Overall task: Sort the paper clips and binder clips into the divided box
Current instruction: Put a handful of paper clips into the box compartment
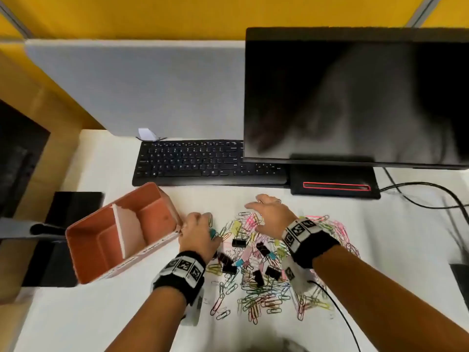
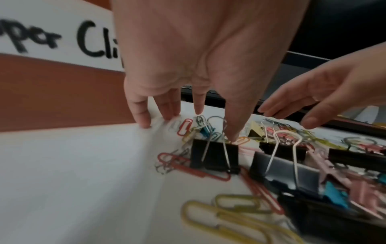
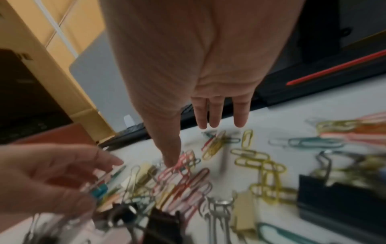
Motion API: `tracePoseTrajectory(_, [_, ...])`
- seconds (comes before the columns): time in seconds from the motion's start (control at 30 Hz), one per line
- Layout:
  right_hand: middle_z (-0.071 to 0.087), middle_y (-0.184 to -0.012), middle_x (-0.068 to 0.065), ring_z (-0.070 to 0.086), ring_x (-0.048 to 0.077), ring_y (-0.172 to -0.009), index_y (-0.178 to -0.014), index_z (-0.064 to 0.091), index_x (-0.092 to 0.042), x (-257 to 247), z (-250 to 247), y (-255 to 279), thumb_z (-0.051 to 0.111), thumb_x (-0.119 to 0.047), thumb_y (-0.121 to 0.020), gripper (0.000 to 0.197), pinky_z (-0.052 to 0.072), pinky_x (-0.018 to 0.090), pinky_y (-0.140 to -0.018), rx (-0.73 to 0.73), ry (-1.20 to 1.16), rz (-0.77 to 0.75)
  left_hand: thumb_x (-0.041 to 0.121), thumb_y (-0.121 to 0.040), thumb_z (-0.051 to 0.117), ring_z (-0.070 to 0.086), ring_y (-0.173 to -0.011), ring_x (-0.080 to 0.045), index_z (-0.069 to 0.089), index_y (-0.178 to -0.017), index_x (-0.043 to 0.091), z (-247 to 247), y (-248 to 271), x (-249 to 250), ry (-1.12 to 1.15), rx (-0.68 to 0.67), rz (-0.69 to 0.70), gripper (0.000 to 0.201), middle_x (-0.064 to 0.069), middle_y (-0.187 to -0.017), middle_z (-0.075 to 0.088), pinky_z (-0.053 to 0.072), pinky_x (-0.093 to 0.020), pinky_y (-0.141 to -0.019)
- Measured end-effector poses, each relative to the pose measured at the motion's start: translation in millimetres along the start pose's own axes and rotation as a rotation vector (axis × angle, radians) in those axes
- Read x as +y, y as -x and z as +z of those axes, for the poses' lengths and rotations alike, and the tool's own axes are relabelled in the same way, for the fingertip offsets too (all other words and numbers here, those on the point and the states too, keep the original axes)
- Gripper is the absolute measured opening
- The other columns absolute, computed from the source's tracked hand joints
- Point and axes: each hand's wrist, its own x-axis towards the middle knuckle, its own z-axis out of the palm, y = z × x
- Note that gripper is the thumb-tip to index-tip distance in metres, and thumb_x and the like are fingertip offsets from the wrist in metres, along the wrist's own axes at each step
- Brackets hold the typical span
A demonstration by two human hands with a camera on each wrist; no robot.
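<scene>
- We reach our left hand (image 1: 196, 231), fingers straight and holding nothing, down to the white desk (image 2: 73, 181) beside the terracotta divided box (image 1: 96, 240).
- Our right hand (image 1: 270, 215) hovers spread and empty above the far edge of the pile.
- Coloured wire paper clips (image 1: 256, 303) and black metal binder clips (image 2: 215, 157) lie mixed, just right of the box.

Left hand (image 1: 196, 233) and right hand (image 1: 270, 215), fingers loosely spread
</scene>
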Motion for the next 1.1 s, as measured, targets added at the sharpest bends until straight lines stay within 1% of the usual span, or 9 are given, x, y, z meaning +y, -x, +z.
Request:
tracePoseTrajectory(0.1, [0.029,-0.144,0.0,0.03,0.023,-0.13,-0.136,0.04,-0.034,-2,7,-12,0.07,-0.03,-0.076,0.068,0.032,0.043,-0.108,-0.003,0.065,-0.038,0.039,-0.071,0.072,0.046,-0.112,-0.021,0.04,-0.129,0.023,6,-12,-3,-0.016,-0.005,0.068,0.068,-0.001,-0.127,0.039,0.045,-0.045,-0.098])
tracePoseTrajectory(0.17, [0.039,-0.132,-0.003,0.039,0.018,-0.118,-0.131,0.047,-0.031,-1,13,-12,0.071,-0.026,-0.077,0.06,0.039,0.037,-0.101,0.027,-0.006,-0.059,0.034,-0.071,0.074,0.05,-0.107,-0.02,0.046,-0.124,0.022,9,-17,-4,-0.042,0.002,0.156,0.061,0.0,-0.121,0.047,0.047,-0.042,-0.095])
tracePoseTrajectory(0.3, [0.056,-0.111,-0.006,0.048,0.013,-0.106,-0.112,0.061,-0.023,4,24,-7,0.061,-0.021,-0.087,0.025,0.044,0.027,-0.092,0.087,-0.073,-0.081,0.021,-0.078,0.067,0.059,-0.089,-0.022,0.059,-0.1,0.022,14,-18,-1,-0.049,0.018,0.277,0.024,0.001,-0.098,0.061,0.048,-0.039,-0.084])
tracePoseTrajectory(0.37, [0.06,-0.107,-0.004,0.051,0.014,-0.104,-0.106,0.064,-0.021,5,26,-3,0.058,-0.021,-0.09,0.017,0.043,0.026,-0.09,0.073,-0.068,-0.067,0.015,-0.081,0.061,0.06,-0.083,-0.023,0.062,-0.09,0.021,14,-16,1,-0.045,0.009,0.293,0.011,0.001,-0.09,0.063,0.047,-0.037,-0.082])
tracePoseTrajectory(0.53, [0.067,-0.101,-0.003,0.059,0.015,-0.095,-0.101,0.065,-0.022,4,29,2,0.057,-0.025,-0.09,0.014,0.048,0.032,-0.09,0.092,-0.046,-0.015,0.013,-0.089,0.049,0.058,-0.093,-0.024,0.06,-0.098,0.021,13,-16,10,-0.134,-0.047,0.258,0.016,-0.001,-0.101,0.061,0.038,-0.034,-0.087])
tracePoseTrajectory(0.67, [0.067,-0.1,-0.002,0.061,0.016,-0.092,-0.1,0.066,-0.021,4,27,13,0.056,-0.026,-0.091,0.014,0.048,0.036,-0.093,0.088,-0.056,0.005,0.008,-0.09,0.048,0.057,-0.096,-0.026,0.06,-0.099,0.013,7,-9,14,-0.058,-0.056,0.23,0.016,-0.007,-0.102,0.06,0.042,-0.03,-0.084])
tracePoseTrajectory(0.87, [0.057,-0.094,-0.004,0.055,0.01,-0.078,-0.1,0.067,-0.017,1,9,45,0.057,-0.019,-0.09,0.013,0.051,0.027,-0.082,0.193,-0.196,-0.048,0.008,-0.087,0.058,0.051,-0.068,-0.004,0.063,-0.089,0.009,-43,33,13,0.2,0.218,0.235,0.006,-0.002,-0.086,0.062,0.036,-0.005,-0.06])
tracePoseTrajectory(1.03, [0.054,-0.093,-0.008,0.055,0.006,-0.078,-0.1,0.067,-0.018,-48,-21,46,0.059,-0.02,-0.09,0.014,0.047,0.019,-0.081,0.275,-0.213,-0.196,0.009,-0.086,0.06,0.057,-0.07,-0.01,0.059,-0.088,0.011,-102,56,-16,0.377,0.397,0.096,0.003,0.001,-0.08,0.063,0.037,-0.006,-0.058])
tracePoseTrajectory(1.1, [0.052,-0.091,-0.009,0.051,0.003,-0.074,-0.099,0.067,-0.018,-83,-31,37,0.061,-0.02,-0.088,0.012,0.044,0.016,-0.077,0.304,-0.239,-0.248,0.012,-0.085,0.061,0.057,-0.075,-0.014,0.06,-0.089,0.011,-122,54,-37,0.321,0.447,0.034,0.004,0.0,-0.083,0.063,0.034,-0.011,-0.067])
